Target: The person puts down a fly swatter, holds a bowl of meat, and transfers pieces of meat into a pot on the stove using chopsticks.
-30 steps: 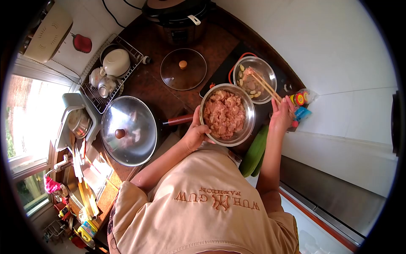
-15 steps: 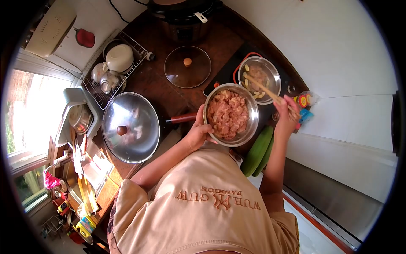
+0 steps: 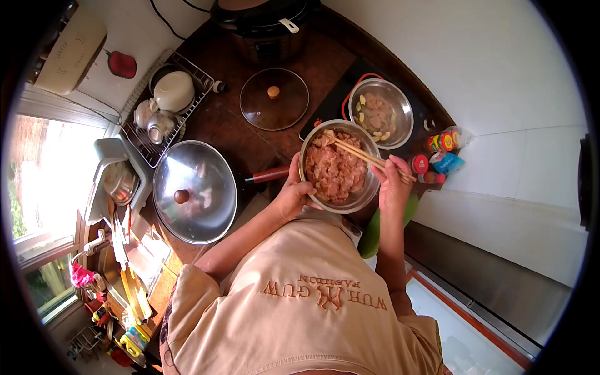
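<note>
My left hand (image 3: 296, 192) grips the left rim of a metal bowl (image 3: 373, 181), its thumb over the edge. Pink raw meat pieces (image 3: 334, 172) fill much of the bowl. In my right hand (image 3: 395, 182) are wooden chopsticks (image 3: 359, 152), their tips in the meat near the bowl's upper left side. Just behind the bowl stands a metal pan (image 3: 407, 119) with meat and pale yellow slices inside, on a black cooktop (image 3: 331, 104).
A glass lid (image 3: 275, 112) lies on the dark counter. Left of my hands is a lidded wok (image 3: 195, 215). Green vegetables (image 3: 370, 237) lie below the bowl. Jars (image 3: 440, 142) stand at the right, a dish rack (image 3: 150, 150) at the left.
My right hand has moved left and down, bringing the chopsticks from the pan into the bowl. The meat in the pan is spread along its middle. My left hand keeps its grip on the bowl.
</note>
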The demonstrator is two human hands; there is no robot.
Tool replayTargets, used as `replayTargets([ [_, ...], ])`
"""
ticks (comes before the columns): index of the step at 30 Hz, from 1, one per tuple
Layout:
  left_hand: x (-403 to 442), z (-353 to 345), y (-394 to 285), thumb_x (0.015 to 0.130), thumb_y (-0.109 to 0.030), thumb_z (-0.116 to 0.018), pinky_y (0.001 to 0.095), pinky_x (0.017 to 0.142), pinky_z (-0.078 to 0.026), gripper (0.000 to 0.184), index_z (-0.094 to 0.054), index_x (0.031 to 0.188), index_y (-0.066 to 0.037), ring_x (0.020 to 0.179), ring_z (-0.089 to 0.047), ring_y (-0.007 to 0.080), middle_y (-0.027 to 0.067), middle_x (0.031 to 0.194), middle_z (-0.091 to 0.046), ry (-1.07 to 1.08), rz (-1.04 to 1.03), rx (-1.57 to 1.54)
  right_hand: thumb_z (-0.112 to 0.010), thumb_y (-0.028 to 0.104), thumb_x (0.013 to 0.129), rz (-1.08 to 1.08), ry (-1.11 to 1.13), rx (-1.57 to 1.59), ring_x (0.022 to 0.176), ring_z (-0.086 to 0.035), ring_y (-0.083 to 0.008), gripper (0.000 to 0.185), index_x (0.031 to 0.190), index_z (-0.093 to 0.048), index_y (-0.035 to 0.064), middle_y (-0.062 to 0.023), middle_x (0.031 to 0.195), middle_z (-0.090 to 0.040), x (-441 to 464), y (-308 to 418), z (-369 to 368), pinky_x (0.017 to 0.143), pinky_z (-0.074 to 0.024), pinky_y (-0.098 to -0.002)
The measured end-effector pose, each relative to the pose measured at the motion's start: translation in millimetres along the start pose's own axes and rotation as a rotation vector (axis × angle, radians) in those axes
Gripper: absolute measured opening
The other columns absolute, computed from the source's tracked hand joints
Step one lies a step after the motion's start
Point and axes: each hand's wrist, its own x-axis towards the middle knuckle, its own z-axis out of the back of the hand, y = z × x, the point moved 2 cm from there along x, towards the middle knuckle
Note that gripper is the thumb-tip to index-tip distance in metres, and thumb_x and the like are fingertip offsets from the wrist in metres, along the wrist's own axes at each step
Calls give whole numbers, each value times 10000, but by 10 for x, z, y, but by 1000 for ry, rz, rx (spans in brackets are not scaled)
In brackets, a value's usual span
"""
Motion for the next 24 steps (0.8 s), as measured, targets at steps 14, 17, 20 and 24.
replayTargets([
  [14, -41, 18, 6, 721, 64, -456, 355, 553, -599, 978, 3, 1501, -307, 992, -627, 286, 103, 1485, -299, -2, 9, 18, -630, 62, 887, 118, -217, 231, 893, -636, -207, 181, 1056, -571, 35, -58, 908, -597, 333, 258, 147, 813, -588, -415],
  [17, -51, 29, 15, 722, 66, -453, 356, 553, -598, 975, 3, 1501, -302, 986, -628, 287, 103, 1484, -301, -15, 12, 22, -619, 51, 895, 242, -186, 145, 897, -631, -201, 179, 1054, -571, -16, -86, 937, -596, 556, 298, 105, 827, -583, -403],
  [20, -44, 45, 23, 723, 63, -453, 356, 555, -598, 973, 4, 1502, -300, 978, -630, 287, 103, 1481, -305, -1, 4, 13, -632, 51, 887, 299, -160, -116, 916, -614, -170, 175, 1043, -612, -27, -92, 1010, -608, 742, 239, 40, 834, -576, -367],
  [24, -52, 64, 45, 723, 57, -456, 351, 556, -597, 971, 1, 1501, -303, 980, -627, 284, 101, 1482, -299, 6, -1, 9, -640, 79, 893, 269, -119, -279, 886, -622, -157, 211, 1071, -618, -33, -97, 1024, -619, 779, 170, -19, 826, -559, -312],
])
